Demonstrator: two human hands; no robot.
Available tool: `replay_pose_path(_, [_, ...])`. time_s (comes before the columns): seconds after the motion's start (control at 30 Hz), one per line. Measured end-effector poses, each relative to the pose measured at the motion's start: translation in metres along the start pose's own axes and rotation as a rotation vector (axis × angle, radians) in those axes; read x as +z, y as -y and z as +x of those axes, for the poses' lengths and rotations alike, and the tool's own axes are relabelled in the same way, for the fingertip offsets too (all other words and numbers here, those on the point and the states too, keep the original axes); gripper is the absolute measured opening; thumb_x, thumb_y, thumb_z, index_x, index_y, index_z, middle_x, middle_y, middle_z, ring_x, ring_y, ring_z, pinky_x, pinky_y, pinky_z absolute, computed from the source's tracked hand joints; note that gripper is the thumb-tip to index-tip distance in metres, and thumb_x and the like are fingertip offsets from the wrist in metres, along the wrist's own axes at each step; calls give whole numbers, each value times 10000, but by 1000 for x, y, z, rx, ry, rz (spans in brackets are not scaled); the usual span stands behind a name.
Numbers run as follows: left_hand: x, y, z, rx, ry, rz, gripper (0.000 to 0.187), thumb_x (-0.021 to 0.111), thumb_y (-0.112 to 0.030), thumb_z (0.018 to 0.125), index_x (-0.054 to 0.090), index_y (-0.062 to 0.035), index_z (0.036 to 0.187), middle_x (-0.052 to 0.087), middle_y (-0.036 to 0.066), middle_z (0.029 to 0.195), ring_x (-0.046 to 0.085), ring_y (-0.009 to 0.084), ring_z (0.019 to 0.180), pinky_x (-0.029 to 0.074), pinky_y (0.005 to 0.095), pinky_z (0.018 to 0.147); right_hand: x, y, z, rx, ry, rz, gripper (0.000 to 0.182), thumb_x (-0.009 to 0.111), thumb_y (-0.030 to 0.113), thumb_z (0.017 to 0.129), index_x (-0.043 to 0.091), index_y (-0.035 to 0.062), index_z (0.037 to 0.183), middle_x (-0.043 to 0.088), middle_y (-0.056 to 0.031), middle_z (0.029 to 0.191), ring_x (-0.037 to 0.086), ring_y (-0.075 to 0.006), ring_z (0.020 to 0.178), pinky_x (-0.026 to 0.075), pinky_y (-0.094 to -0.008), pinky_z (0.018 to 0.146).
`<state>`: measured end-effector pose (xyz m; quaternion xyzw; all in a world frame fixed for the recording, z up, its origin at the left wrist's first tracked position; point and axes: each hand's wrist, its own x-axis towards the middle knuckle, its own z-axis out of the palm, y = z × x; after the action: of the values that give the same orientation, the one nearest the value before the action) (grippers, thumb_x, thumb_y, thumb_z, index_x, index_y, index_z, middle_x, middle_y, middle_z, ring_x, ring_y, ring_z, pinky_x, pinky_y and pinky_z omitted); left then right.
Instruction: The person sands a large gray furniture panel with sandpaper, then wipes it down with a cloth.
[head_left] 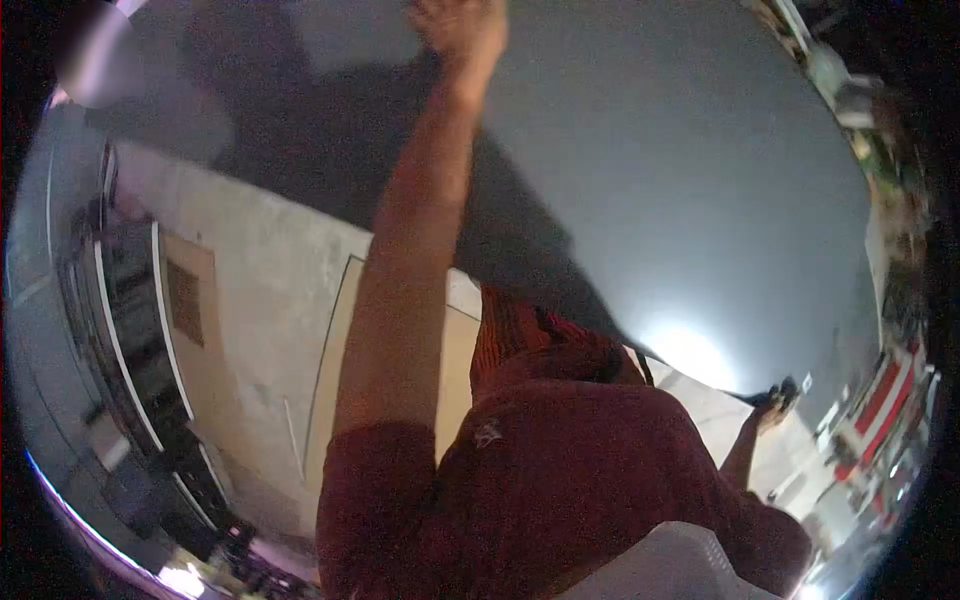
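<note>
A large smooth dark grey panel (680, 200) fills the upper middle of the head view, with a bright glare near its lower edge. My left hand (462, 28) reaches far out over the panel, fingers apart and seemingly flat on its surface; the fingertips are blurred and partly cut off by the frame's top. Beside the panel's lower right corner, my right hand (772, 412) is closed around a small black object (786, 388), whose kind is too small and blurred to tell. My left forearm casts a dark shadow across the panel.
Below the panel at left is a pale floor (270, 240) with a tan board (345, 330). Dark racks with light edges (130, 350) stand farther left. Blurred clutter, including a red-and-white item (880, 400), lines the right side.
</note>
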<state>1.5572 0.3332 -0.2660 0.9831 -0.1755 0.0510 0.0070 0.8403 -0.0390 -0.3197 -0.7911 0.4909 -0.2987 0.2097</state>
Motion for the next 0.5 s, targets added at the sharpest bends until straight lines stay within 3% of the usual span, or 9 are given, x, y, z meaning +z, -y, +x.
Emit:
replay_pose_path(0.1, [21,-1,-23,-42,-194,-178,529,301,-311,964,352,23,1371,288,207,1456,243,416,1336,109,562,1092,12,19,-28,153,-75,162,579,440,474,889,518,12,1230,576,-143,1212,522,-272,1140,462,-427,902])
replay_pose_path(0.2, [67,-12,-31,-4,-551,-231,522,401,-382,903,465,-63,1311,389,228,1376,328,464,1264,189,621,1030,24,-1,-29,-93,-72,-48,636,435,542,874,507,31,1247,553,-150,1236,526,-278,1134,467,-453,863])
replay_pose_path(0.23, [56,-13,-39,8,-479,-312,541,379,-379,920,423,-40,1338,336,227,1412,266,458,1302,142,607,1055,28,0,-28,-151,-64,-89,652,437,562,869,504,39,1253,539,-153,1251,525,-283,1135,465,-465,856])
replay_pose_path(0.3, [38,-5,-54,33,-430,-392,561,357,-377,936,381,-17,1366,283,227,1448,205,452,1339,96,594,1081,40,17,-43,85,-241,-788,693,472,590,846,466,63,1296,481,-166,1310,482,-310,1187,419,-506,910])
replay_pose_path(0.37, [43,-8,-67,48,-406,-377,553,425,-385,896,437,-52,1337,301,214,1437,214,452,1326,100,603,1075,47,49,-52,100,-259,-637,682,527,543,841,423,79,1330,428,-172,1350,440,-331,1218,375,-513,954])
replay_pose_path(0.4, [33,-8,-79,62,-429,-375,553,425,-385,896,437,-52,1337,301,214,1437,214,452,1326,100,603,1075,49,117,-65,97,-124,-700,623,547,448,853,413,87,1342,445,-145,1326,428,-309,1217,350,-500,975])
replay_pose_path(0.47, [12,-2,-110,131,-307,-432,561,417,-400,906,414,-66,1357,289,196,1451,194,432,1345,77,579,1093,63,94,-65,-50,-12,-640,534,523,299,895,381,93,1367,424,-127,1352,423,-278,1219,350,-453,988])
replay_pose_path(0.5, [7,15,-125,131,-324,-421,561,417,-400,906,414,-66,1357,289,196,1451,194,432,1345,77,579,1093,75,111,-82,-53,-17,-620,534,523,299,895,381,93,1367,424,-127,1352,423,-278,1219,350,-453,988])
